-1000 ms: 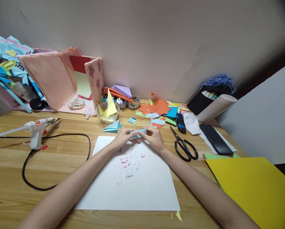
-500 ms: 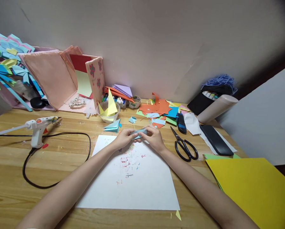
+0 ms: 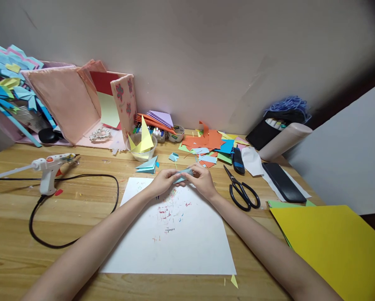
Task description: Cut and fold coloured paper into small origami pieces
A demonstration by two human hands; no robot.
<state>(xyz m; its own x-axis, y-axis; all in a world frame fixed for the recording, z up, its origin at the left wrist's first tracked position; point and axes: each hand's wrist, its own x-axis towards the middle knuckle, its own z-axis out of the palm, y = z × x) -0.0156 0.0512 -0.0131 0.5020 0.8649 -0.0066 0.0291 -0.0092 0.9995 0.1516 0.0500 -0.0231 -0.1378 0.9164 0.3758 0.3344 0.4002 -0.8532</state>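
Observation:
My left hand [image 3: 164, 181] and my right hand [image 3: 201, 180] meet above the far edge of a white sheet [image 3: 174, 234] marked with coloured scribbles. Between their pinched fingers is a small folded light blue paper piece [image 3: 184, 174]. Just beyond the hands lie folded light blue triangles [image 3: 147, 166] and a tiny blue scrap [image 3: 174, 157] on the wooden table [image 3: 80, 209].
Black scissors [image 3: 242, 191] lie right of my hands, with a black phone [image 3: 283, 181] and a yellow card sheet [image 3: 331, 246] further right. A glue gun [image 3: 47, 167] with a black cord sits left. Coloured paper scraps [image 3: 210, 146] and a bowl [image 3: 141, 151] line the wall.
Both hands stay at the same spot, with only slight finger movement on the blue paper piece. The view has shifted a little.

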